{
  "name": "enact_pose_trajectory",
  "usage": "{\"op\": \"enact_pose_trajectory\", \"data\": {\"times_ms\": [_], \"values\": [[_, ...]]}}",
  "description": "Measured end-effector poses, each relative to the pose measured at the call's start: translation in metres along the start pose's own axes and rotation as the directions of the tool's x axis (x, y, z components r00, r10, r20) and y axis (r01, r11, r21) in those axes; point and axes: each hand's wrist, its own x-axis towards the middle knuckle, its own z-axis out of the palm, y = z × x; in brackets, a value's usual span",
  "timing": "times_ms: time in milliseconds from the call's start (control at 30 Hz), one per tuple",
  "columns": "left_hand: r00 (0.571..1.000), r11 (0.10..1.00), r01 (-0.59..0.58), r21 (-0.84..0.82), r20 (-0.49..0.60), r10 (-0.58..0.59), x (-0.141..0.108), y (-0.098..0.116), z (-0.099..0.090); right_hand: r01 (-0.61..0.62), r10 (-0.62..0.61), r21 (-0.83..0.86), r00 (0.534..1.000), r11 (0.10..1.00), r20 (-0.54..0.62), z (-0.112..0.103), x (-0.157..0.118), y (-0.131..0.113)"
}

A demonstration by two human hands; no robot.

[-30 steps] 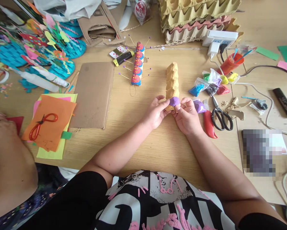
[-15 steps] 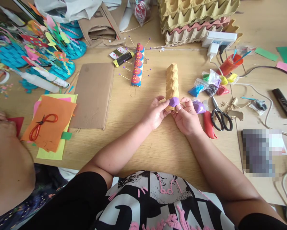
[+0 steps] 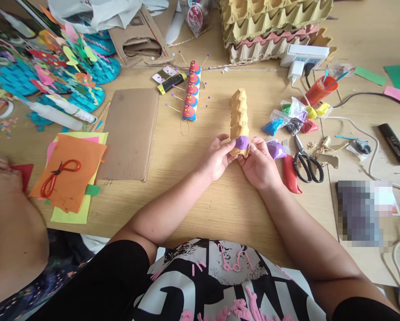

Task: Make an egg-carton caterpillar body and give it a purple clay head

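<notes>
A tan strip of egg carton point(image 3: 239, 113) with a row of bumps points away from me, its near end between my hands. Purple clay point(image 3: 242, 142) covers part of the bump nearest me. My left hand point(image 3: 217, 156) grips the strip's left side, its thumb on the clay's edge. On the right side, my right hand point(image 3: 260, 164) holds the same end, thumb beside the clay. Just past my right fingers lies a bag of purple clay point(image 3: 276, 149). A finished-looking caterpillar point(image 3: 191, 91) with red and blue bumps and pin-like sticks stands further left.
Black-handled scissors point(image 3: 307, 162) and a red cutter point(image 3: 291, 174) lie right of my hand, near bagged clays point(image 3: 295, 117). Cardboard point(image 3: 128, 133) and orange paper point(image 3: 71, 178) are left. Egg trays point(image 3: 276, 26) stack behind. Another person's hand point(image 3: 2, 174) rests at far left.
My right thumb has shifted slightly off the purple clay toward the right. The strip and my left hand stay nearly in place.
</notes>
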Motion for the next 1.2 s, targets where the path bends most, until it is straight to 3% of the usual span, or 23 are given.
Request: {"op": "enact_pose_trajectory", "data": {"times_ms": [633, 833, 1200], "values": [[0.999, 0.999, 0.006, 0.038, 0.035, -0.007, -0.002, -0.0005, 0.0009, 0.008, -0.008, 0.004, 1.0, 1.0, 0.02, -0.0027, 0.0008, 0.0], [1.0, 1.0, 0.019, 0.013, -0.001, -0.019, -0.0029, 0.0007, 0.0023, -0.005, 0.005, -0.027, 1.0, 1.0, 0.008, -0.0034, 0.0012, 0.0018], [0.992, 0.988, -0.102, 0.118, 0.083, 0.093, -0.0024, -0.0067, -0.0035, 0.027, -0.027, -0.026, 0.999, 0.999, 0.023, -0.0065, 0.0029, 0.0052]]}}
